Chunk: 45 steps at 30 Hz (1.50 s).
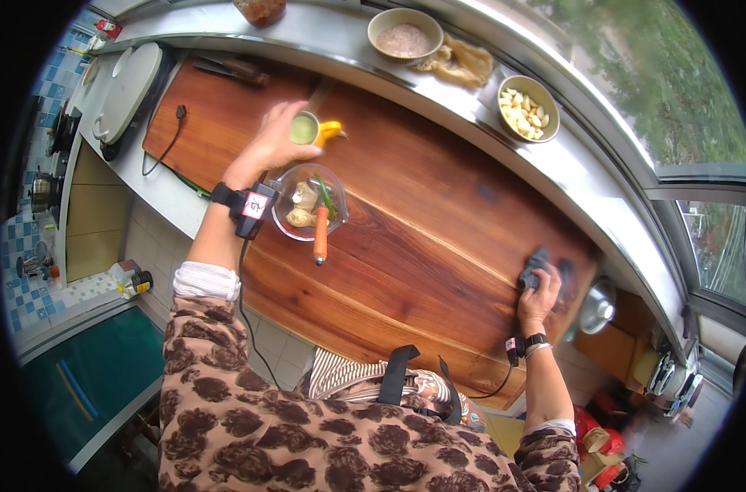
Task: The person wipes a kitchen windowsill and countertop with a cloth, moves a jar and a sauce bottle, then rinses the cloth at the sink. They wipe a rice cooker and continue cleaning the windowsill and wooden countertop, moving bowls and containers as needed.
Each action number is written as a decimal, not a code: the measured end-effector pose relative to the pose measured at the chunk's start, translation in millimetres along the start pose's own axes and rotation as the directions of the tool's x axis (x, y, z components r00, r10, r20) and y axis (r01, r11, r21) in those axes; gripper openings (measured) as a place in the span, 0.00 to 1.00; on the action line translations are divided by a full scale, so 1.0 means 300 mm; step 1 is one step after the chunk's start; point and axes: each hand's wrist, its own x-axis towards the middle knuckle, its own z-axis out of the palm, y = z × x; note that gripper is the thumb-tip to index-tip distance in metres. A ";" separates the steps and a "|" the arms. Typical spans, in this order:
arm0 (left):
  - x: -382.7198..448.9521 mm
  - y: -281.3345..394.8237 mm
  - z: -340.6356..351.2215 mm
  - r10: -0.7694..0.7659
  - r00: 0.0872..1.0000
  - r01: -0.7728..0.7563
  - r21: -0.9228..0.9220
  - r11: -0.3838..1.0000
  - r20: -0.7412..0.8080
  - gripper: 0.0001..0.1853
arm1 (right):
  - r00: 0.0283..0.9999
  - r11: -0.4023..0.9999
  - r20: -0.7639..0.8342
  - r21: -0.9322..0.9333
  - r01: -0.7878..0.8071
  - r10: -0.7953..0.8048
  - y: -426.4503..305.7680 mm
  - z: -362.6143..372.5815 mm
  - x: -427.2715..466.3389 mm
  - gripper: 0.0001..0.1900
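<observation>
My left hand is closed around a yellow mug with a pale green inside, over the far left part of the wooden board. Just nearer to me stands a clear glass bowl. In it lie knobbly pieces of ginger and a green stalk or pepper. A tool with a wooden handle leans out over the bowl's rim; its working end cannot be made out. At the board's right end, my right hand grips a dark grey cloth against the wood.
On the metal ledge stand a bowl of pinkish grains, a tan cloth and a bowl of peeled garlic cloves. A knife lies at the far left, near a power plug. A shiny metal vessel sits beyond the right edge.
</observation>
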 end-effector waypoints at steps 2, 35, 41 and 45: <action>-0.001 -0.010 0.034 -0.008 1.000 0.007 -0.029 1.000 -0.015 0.46 | 1.000 1.000 0.000 0.008 0.005 -0.005 0.000 -0.001 0.000 0.21; 0.551 0.242 -0.111 0.087 0.895 -0.130 -0.068 0.989 -0.438 0.42 | 0.998 0.999 0.025 -0.014 -0.051 0.051 -0.030 -0.020 0.005 0.18; 0.532 0.206 -0.119 0.176 0.875 -0.221 -0.047 0.974 -0.451 0.43 | 0.999 0.999 0.015 -0.030 -0.031 0.031 -0.032 -0.021 0.011 0.18; 0.409 0.128 -0.149 0.232 0.843 -0.251 0.027 0.968 -0.486 0.42 | 1.000 1.000 -0.006 -0.007 -0.004 0.004 -0.020 -0.010 0.011 0.18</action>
